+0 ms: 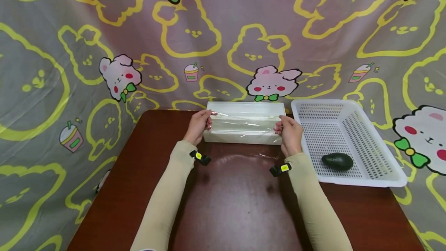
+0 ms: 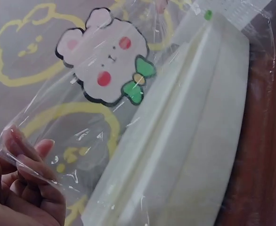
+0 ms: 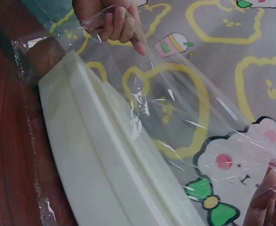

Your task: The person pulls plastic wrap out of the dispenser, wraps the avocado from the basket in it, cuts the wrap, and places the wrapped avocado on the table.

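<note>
A clear sheet of cling film (image 1: pixel 240 122) is stretched above and across a long white box (image 1: pixel 242 138), which lies at the back of the table. My left hand (image 1: pixel 198 127) pinches the film at the box's left end, fingers curled. At the right end my right hand (image 1: pixel 292 133) pinches the other side of the sheet. Seen from the left wrist, the taut film (image 2: pixel 79 141) passes over the box (image 2: pixel 208 113), and a loose film edge hangs past its front. The right wrist view also shows the left hand (image 3: pixel 114 23) gripping its gathered corner.
To the right stands a white plastic basket (image 1: pixel 378 138) with a dark green, avocado-like fruit (image 1: pixel 337 162) inside. A brown table (image 1: pixel 240 204) carries everything. Behind it hangs a patterned curtain (image 1: pixel 226 22) with cartoon figures, close to the box.
</note>
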Available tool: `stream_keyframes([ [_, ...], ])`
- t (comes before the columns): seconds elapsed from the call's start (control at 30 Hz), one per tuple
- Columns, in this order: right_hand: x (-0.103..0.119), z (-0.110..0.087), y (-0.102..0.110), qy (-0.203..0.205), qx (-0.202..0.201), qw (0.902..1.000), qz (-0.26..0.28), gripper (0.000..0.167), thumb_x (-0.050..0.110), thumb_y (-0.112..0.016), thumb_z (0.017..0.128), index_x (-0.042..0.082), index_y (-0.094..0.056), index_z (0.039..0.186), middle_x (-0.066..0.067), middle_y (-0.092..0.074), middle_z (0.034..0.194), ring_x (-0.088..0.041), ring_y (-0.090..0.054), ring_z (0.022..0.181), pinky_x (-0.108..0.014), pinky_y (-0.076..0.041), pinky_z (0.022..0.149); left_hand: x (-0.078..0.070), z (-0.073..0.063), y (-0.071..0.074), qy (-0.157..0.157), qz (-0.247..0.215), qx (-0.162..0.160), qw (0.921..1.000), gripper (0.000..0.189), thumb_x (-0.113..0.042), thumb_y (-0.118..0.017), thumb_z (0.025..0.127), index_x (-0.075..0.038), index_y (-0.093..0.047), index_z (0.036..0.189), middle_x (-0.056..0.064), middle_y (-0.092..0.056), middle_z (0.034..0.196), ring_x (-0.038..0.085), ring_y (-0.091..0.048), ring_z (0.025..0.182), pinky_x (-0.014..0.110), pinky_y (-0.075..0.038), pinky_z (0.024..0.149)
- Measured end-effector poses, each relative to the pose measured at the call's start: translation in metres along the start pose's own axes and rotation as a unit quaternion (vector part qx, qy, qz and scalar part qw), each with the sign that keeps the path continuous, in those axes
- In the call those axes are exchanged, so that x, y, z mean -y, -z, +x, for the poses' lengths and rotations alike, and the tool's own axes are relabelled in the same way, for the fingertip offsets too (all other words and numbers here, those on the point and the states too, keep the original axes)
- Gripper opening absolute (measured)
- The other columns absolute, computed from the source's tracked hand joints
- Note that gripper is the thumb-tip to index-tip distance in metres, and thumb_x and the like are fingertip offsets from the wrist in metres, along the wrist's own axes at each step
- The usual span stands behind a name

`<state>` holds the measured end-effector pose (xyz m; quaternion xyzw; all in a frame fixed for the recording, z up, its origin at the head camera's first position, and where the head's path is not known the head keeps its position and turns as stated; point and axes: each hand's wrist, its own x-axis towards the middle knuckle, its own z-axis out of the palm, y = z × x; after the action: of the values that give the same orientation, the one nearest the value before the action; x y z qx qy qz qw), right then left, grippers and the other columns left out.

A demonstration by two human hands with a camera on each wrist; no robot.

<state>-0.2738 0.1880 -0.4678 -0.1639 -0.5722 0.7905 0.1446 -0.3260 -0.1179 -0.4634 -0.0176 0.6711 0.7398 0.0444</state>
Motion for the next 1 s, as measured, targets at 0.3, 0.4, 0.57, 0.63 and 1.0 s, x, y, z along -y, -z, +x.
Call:
stream_keyframes([
  [0.3, 0.015, -0.002, 0.000, 0.000, 0.015, 0.9998, 0.014, 0.019, 0.012, -0.052, 0.109, -0.003, -0.064, 0.113, 0.004, -0.063, 0.069, -0.004, -0.059, 0.053, -0.015, -0.051, 0.051, -0.010, -0.004, 0.000, -0.015, -0.006, 0.006, 0.9998, 0.033, -0.022, -0.054, 0.109, 0.006, -0.071, 0.115, -0.005, -0.052, 0.063, 0.005, -0.045, 0.053, 0.017, -0.039, 0.048],
  [0.4, 0.019, -0.002, 0.000, -0.006, 0.018, 0.9997, 0.018, 0.023, 0.012, -0.052, 0.109, -0.006, -0.062, 0.118, 0.004, -0.063, 0.069, -0.004, -0.060, 0.054, -0.015, -0.051, 0.051, -0.014, -0.005, -0.002, -0.022, -0.008, 0.005, 0.9997, 0.033, -0.021, -0.054, 0.109, 0.007, -0.072, 0.114, -0.005, -0.052, 0.063, 0.005, -0.045, 0.053, 0.016, -0.040, 0.048],
  [0.57, 0.025, -0.003, 0.002, -0.012, 0.013, 0.9997, 0.015, 0.024, 0.013, -0.053, 0.108, -0.007, -0.062, 0.119, 0.004, -0.063, 0.071, -0.004, -0.060, 0.055, -0.015, -0.050, 0.051, -0.017, -0.004, -0.005, -0.021, -0.017, 0.004, 0.9996, 0.031, -0.019, -0.054, 0.109, 0.007, -0.072, 0.111, -0.005, -0.051, 0.062, 0.005, -0.045, 0.052, 0.016, -0.038, 0.047],
  [0.63, 0.025, -0.003, 0.003, -0.012, 0.014, 0.9998, 0.011, 0.026, 0.013, -0.053, 0.109, -0.008, -0.062, 0.121, 0.004, -0.063, 0.072, -0.004, -0.060, 0.056, -0.015, -0.050, 0.052, -0.018, -0.003, -0.006, -0.018, -0.022, 0.005, 0.9996, 0.031, -0.020, -0.054, 0.109, 0.006, -0.072, 0.111, -0.005, -0.051, 0.061, 0.005, -0.044, 0.052, 0.016, -0.038, 0.047],
  [1.0, 0.026, -0.009, 0.008, -0.019, 0.034, 0.9988, -0.030, 0.037, 0.018, -0.051, 0.110, -0.009, -0.057, 0.134, 0.003, -0.062, 0.077, -0.004, -0.061, 0.058, -0.016, -0.053, 0.052, -0.017, -0.015, -0.003, -0.012, -0.014, 0.021, 0.9996, 0.031, -0.022, -0.055, 0.109, 0.005, -0.070, 0.111, -0.004, -0.052, 0.063, 0.006, -0.045, 0.050, 0.018, -0.037, 0.048],
])
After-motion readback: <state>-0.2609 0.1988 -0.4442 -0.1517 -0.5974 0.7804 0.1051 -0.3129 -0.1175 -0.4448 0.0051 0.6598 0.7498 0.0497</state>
